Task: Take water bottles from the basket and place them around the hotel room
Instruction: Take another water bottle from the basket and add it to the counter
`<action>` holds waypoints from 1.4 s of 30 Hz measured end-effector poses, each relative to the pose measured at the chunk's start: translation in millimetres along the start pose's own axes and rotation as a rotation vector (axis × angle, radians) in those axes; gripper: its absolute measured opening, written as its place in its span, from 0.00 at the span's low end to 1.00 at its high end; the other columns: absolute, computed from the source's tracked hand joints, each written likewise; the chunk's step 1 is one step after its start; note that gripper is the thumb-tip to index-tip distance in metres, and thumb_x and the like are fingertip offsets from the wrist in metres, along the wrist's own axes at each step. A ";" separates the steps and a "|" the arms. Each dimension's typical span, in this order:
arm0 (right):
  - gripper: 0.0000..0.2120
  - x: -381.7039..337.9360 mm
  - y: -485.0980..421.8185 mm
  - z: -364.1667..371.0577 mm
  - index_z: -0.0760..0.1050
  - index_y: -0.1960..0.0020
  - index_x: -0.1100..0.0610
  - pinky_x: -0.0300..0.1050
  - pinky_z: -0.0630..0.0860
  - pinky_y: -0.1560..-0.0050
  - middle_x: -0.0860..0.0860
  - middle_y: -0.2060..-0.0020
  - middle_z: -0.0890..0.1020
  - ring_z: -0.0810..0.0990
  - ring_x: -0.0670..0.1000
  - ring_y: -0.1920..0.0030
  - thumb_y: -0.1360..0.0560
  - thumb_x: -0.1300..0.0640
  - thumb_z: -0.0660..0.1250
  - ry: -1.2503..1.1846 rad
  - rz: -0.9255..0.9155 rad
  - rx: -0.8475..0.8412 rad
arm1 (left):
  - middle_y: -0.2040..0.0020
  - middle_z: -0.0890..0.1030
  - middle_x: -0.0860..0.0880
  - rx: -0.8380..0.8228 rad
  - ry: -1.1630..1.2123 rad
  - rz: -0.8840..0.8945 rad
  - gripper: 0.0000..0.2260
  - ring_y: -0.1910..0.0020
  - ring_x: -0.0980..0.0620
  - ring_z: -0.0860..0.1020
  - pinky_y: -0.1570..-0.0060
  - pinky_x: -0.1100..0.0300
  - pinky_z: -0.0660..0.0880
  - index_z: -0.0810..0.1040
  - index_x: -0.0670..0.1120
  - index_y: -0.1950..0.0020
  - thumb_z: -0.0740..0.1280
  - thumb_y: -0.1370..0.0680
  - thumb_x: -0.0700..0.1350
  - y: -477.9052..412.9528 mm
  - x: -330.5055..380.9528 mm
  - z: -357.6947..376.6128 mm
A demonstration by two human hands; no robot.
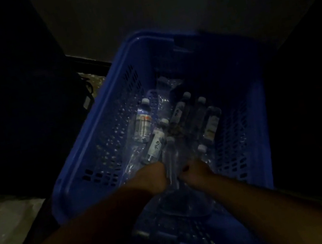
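Fingers: lost in dark and blur, so whether they curl round anything cannot be told.
Hands: the left hand (154,179) and right hand (197,172) are set against either side of a clear plastic water bottle with a white cap (170,156).
Surroundings: more capped bottles (143,122) are laid alongside, all inside the blue slotted plastic basket (87,147).

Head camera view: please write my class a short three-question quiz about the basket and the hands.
1. True or false: the basket is red.
2. Where is the bottle nearest the person? A) between the left hand and the right hand; B) on the floor outside; C) balanced on the rim.
3. Fill in: the bottle caps are ___.
Key: 1 false; 2 A; 3 white.
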State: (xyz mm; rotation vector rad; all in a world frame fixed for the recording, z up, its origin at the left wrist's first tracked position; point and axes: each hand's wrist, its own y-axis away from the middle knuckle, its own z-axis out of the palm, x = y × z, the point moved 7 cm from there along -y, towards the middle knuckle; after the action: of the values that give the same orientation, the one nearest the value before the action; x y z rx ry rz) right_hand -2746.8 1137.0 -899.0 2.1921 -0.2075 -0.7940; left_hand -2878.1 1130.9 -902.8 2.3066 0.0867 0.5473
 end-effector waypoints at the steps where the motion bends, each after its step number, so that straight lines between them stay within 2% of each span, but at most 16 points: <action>1: 0.09 5.6 -11.1 5.4 0.77 0.50 0.58 0.36 0.65 0.70 0.54 0.56 0.80 0.76 0.50 0.56 0.27 0.55 0.67 -0.010 0.003 0.009 | 0.43 0.79 0.37 0.013 0.039 -0.003 0.14 0.43 0.39 0.78 0.44 0.52 0.75 0.76 0.39 0.45 0.65 0.26 0.45 -13.2 -0.7 8.5; 4: 0.15 20.2 -30.8 17.5 0.77 0.42 0.59 0.38 0.70 0.57 0.56 0.45 0.81 0.79 0.54 0.47 0.27 0.53 0.67 -0.039 0.040 0.037 | 0.43 0.79 0.35 0.001 0.158 -0.023 0.13 0.43 0.40 0.78 0.49 0.56 0.73 0.76 0.36 0.44 0.65 0.26 0.42 -36.6 -2.8 34.4; 7: 0.17 33.6 -39.6 30.6 0.75 0.39 0.59 0.43 0.73 0.47 0.57 0.41 0.79 0.78 0.57 0.42 0.25 0.53 0.65 -0.056 0.095 0.031 | 0.39 0.78 0.39 0.016 0.204 -0.028 0.18 0.40 0.43 0.77 0.43 0.56 0.74 0.75 0.40 0.38 0.68 0.26 0.44 -47.6 -8.9 53.0; 9: 0.18 39.0 -45.8 35.8 0.73 0.36 0.60 0.47 0.73 0.40 0.59 0.38 0.77 0.76 0.59 0.39 0.23 0.55 0.62 -0.075 0.139 0.045 | 0.39 0.78 0.39 0.033 0.241 0.000 0.19 0.40 0.44 0.77 0.42 0.57 0.74 0.75 0.40 0.38 0.69 0.27 0.44 -54.9 -8.3 55.8; 12: 0.18 43.3 -57.5 44.9 0.70 0.33 0.61 0.49 0.69 0.35 0.59 0.34 0.74 0.73 0.60 0.36 0.21 0.58 0.58 -0.166 0.187 0.056 | 0.42 0.80 0.39 0.081 0.344 0.019 0.17 0.42 0.45 0.78 0.49 0.61 0.73 0.77 0.39 0.39 0.70 0.27 0.41 -63.9 -6.7 54.2; 15: 0.17 41.8 -61.1 60.2 0.73 0.36 0.63 0.51 0.71 0.36 0.61 0.38 0.76 0.75 0.60 0.38 0.23 0.64 0.59 -0.283 0.189 -0.027 | 0.42 0.79 0.38 0.118 0.360 -0.019 0.15 0.41 0.41 0.77 0.45 0.56 0.73 0.76 0.37 0.41 0.67 0.26 0.39 -67.4 -9.9 53.5; 17: 0.16 42.4 -61.1 62.4 0.73 0.37 0.64 0.52 0.72 0.37 0.62 0.39 0.76 0.75 0.61 0.40 0.24 0.66 0.58 -0.409 0.237 -0.005 | 0.45 0.80 0.38 0.095 0.364 -0.035 0.13 0.43 0.42 0.79 0.45 0.55 0.74 0.77 0.36 0.43 0.66 0.25 0.39 -66.9 -9.9 53.1; 19: 0.14 49.8 -58.7 51.2 0.74 0.39 0.65 0.48 0.73 0.43 0.61 0.41 0.77 0.76 0.59 0.46 0.23 0.64 0.59 -0.524 0.357 0.071 | 0.53 0.84 0.44 0.049 0.597 -0.039 0.12 0.53 0.50 0.82 0.54 0.60 0.78 0.78 0.38 0.44 0.69 0.26 0.38 -65.3 -8.1 52.6; 21: 0.08 57.6 -55.2 36.0 0.77 0.51 0.62 0.47 0.73 0.55 0.59 0.54 0.79 0.76 0.55 0.58 0.24 0.61 0.61 -0.720 0.421 0.116 | 0.59 0.85 0.46 -0.113 1.038 -0.125 0.14 0.62 0.53 0.83 0.62 0.62 0.80 0.78 0.39 0.43 0.71 0.28 0.37 -63.3 -1.9 52.4; 23: 0.09 50.4 -51.7 26.1 0.74 0.62 0.58 0.46 0.72 0.60 0.55 0.64 0.76 0.74 0.53 0.65 0.25 0.57 0.60 -1.015 0.378 0.081 | 0.53 0.84 0.41 -0.401 1.303 -0.212 0.09 0.60 0.48 0.83 0.58 0.56 0.81 0.80 0.38 0.47 0.67 0.25 0.40 -52.1 12.5 49.4; 25: 0.13 27.6 -38.3 20.9 0.75 0.62 0.59 0.47 0.73 0.63 0.56 0.67 0.79 0.77 0.54 0.65 0.24 0.53 0.59 -1.340 0.367 -0.059 | 0.53 0.84 0.42 -0.541 1.375 -0.170 0.10 0.59 0.47 0.84 0.58 0.57 0.82 0.84 0.41 0.54 0.64 0.23 0.43 -35.3 26.5 32.0; 27: 0.15 -3.0 -18.8 0.7 0.78 0.54 0.63 0.50 0.76 0.61 0.59 0.63 0.83 0.81 0.57 0.63 0.23 0.52 0.59 -1.462 0.306 -0.159 | 0.53 0.85 0.44 -0.551 1.382 -0.103 0.08 0.57 0.48 0.84 0.55 0.55 0.81 0.85 0.44 0.54 0.67 0.28 0.43 -11.6 38.7 5.8; 31: 0.15 -69.6 50.7 -60.8 0.76 0.44 0.63 0.48 0.79 0.58 0.60 0.56 0.82 0.81 0.56 0.59 0.22 0.52 0.59 -1.304 0.129 -0.320 | 0.46 0.82 0.47 -0.403 1.242 -0.024 0.20 0.46 0.46 0.79 0.48 0.49 0.77 0.76 0.49 0.40 0.72 0.31 0.39 57.4 62.4 -67.8; 34: 0.19 -122.3 113.1 -120.1 0.73 0.38 0.63 0.49 0.80 0.58 0.62 0.49 0.81 0.81 0.58 0.55 0.27 0.57 0.64 -1.165 -0.073 -0.281 | 0.45 0.82 0.46 -0.244 1.126 0.032 0.24 0.44 0.45 0.80 0.48 0.48 0.76 0.73 0.51 0.37 0.72 0.31 0.36 120.1 87.0 -138.6; 38: 0.21 -186.5 210.7 -192.1 0.77 0.42 0.55 0.52 0.81 0.52 0.57 0.48 0.84 0.84 0.56 0.50 0.34 0.63 0.73 -0.959 -0.242 -0.183 | 0.44 0.81 0.42 -0.063 0.996 0.115 0.27 0.44 0.44 0.80 0.42 0.43 0.76 0.72 0.47 0.38 0.74 0.34 0.31 214.1 125.6 -229.1; 42: 0.21 -251.0 322.0 -269.5 0.75 0.48 0.47 0.49 0.81 0.51 0.53 0.49 0.83 0.83 0.52 0.50 0.36 0.64 0.76 -0.731 -0.376 0.000 | 0.46 0.81 0.44 0.050 0.830 0.206 0.30 0.46 0.47 0.81 0.44 0.47 0.78 0.73 0.44 0.40 0.77 0.39 0.32 313.3 172.8 -321.2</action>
State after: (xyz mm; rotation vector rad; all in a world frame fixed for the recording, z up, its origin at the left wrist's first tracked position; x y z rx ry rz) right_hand -2750.0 1181.1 -411.7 1.8706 -0.1505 -1.7880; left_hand -2884.7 1157.5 -422.8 1.9968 0.2592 1.5889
